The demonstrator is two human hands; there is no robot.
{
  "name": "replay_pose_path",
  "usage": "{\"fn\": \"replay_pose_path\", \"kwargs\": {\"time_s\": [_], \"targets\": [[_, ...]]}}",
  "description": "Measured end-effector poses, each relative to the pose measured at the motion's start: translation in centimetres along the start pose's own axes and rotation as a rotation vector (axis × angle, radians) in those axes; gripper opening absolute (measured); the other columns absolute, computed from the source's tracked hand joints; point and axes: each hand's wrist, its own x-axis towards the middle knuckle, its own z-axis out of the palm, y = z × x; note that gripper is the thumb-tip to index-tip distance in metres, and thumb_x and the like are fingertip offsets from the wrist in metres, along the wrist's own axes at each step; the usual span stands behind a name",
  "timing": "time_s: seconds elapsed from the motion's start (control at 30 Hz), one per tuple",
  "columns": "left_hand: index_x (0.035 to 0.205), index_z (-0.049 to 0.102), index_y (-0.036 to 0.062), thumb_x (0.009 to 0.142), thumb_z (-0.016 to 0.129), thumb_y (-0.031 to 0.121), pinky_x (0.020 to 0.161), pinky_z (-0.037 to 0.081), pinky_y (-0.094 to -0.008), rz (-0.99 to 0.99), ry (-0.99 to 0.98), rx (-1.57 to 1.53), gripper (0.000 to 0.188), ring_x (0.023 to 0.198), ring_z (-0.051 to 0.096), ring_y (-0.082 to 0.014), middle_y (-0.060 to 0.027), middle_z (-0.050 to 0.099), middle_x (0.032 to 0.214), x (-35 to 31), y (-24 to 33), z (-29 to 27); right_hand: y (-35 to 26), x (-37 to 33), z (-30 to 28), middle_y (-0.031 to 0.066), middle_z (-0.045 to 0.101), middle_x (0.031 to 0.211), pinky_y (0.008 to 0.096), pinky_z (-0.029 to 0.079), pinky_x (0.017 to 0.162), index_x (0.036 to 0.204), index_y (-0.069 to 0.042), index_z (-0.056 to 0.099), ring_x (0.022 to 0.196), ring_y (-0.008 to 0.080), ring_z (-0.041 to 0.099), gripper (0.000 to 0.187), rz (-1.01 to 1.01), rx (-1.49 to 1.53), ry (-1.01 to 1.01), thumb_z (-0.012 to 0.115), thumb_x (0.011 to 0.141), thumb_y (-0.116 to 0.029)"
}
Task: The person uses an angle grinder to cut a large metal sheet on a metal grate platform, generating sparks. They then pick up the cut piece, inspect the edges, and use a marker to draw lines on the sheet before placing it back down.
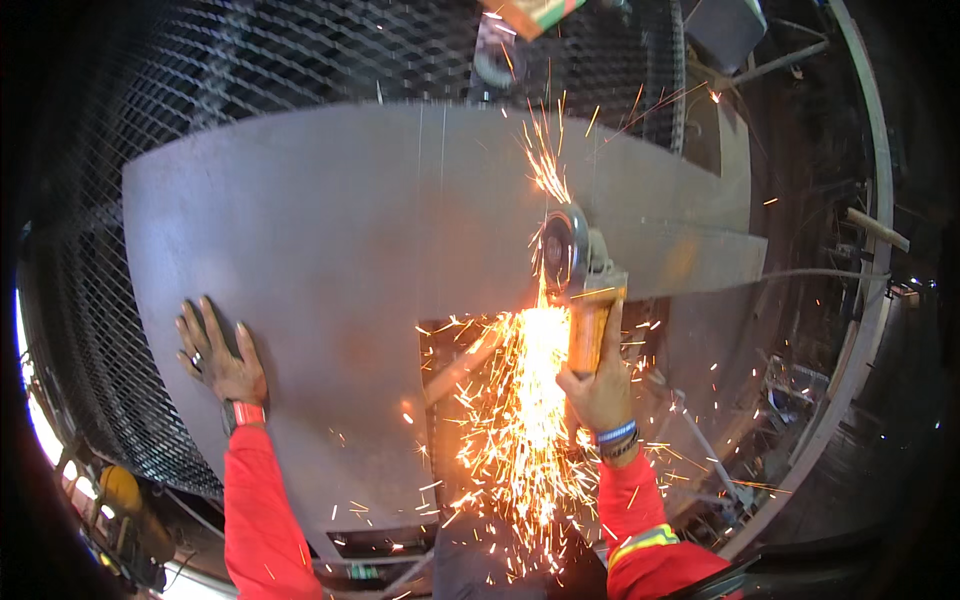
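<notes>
My right hand [604,395] is wrapped round the yellow body of an angle grinder [590,325]. The grinder's dark disc [562,245] meets a large grey metal sheet [330,220], and bright sparks [530,390] pour down from the contact toward me, with a few flying up past the disc. Flat on the left part of the sheet lies my left hand [222,362], fingers spread, holding nothing. A rectangular notch opens in the sheet's near edge, left of the grinder; glare hides part of it.
Expanded metal mesh [170,90] lies under and behind the sheet. A narrower metal strip [700,255] reaches out to the right. At the far edge is a blurred brown-green block [535,12]. A curved rail [880,180] and a cable [820,273] stand at right; a yellow cylinder [120,488] is at lower left.
</notes>
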Motion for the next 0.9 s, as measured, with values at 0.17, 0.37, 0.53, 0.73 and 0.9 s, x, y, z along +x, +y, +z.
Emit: {"fn": "replay_pose_path", "kwargs": {"time_s": [0.17,0.37,0.53,0.73,0.9], "targets": [[0.156,0.026,0.0239,0.100,0.040,0.047,0.117,0.007,-0.0602,0.015,0.036,-0.044,0.062,0.150,0.014,-0.0278,-0.0040,0.018,0.163,0.3,0.0,0.0,-0.1,-0.5,0.3,0.0342,0.056,0.123,0.0457,0.054,0.082,0.157,-0.008,0.004,0.100,0.0482,0.063,0.106,-0.019,-0.078,-0.033,0.067,0.072,-0.014],[0.156,0.026,0.0267,0.101,0.039,0.048,0.117,0.007,-0.0587,0.010,0.047,-0.080,0.060,0.150,0.015,-0.0263,-0.0028,0.019,0.163,0.3,0.0,0.2,-2.2,1.3,-0.5,0.0357,0.058,0.120,0.0478,0.055,0.081,0.157,-0.010,0.002,0.098,0.0504,0.063,0.107,0.093,0.081,-0.036,0.068,0.072,-0.013],[0.156,0.025,0.0262,0.101,0.039,0.049,0.117,0.007,-0.0593,0.019,0.050,-0.054,0.061,0.150,0.014,-0.0266,-0.0037,0.019,0.163,0.1,-0.2,0.4,-1.7,0.6,-0.4,0.0363,0.058,0.119,0.0486,0.055,0.081,0.157,-0.010,0.003,0.097,0.0499,0.064,0.107,0.089,0.012,-0.039,0.068,0.072,-0.014],[0.156,0.026,0.0258,0.100,0.038,0.050,0.117,0.007,-0.0591,0.011,0.036,-0.058,0.062,0.150,0.014,-0.0266,-0.0040,0.019,0.163,0.1,0.0,0.2,-1.0,0.0,-0.2,0.0318,0.061,0.118,0.0464,0.056,0.077,0.157,-0.012,0.003,0.096,0.0454,0.067,0.110,0.042,-0.068,-0.027,0.073,0.074,-0.023],[0.155,0.027,0.0265,0.100,0.038,0.051,0.117,0.007,-0.0586,0.013,0.047,-0.073,0.062,0.150,0.015,-0.0262,-0.0040,0.020,0.163,0.3,0.2,0.2,-1.4,0.2,0.0,0.0351,0.061,0.111,0.0478,0.056,0.078,0.157,-0.012,0.003,0.093,0.0477,0.065,0.109,0.045,-0.029,0.005,0.069,0.071,-0.013]]}}
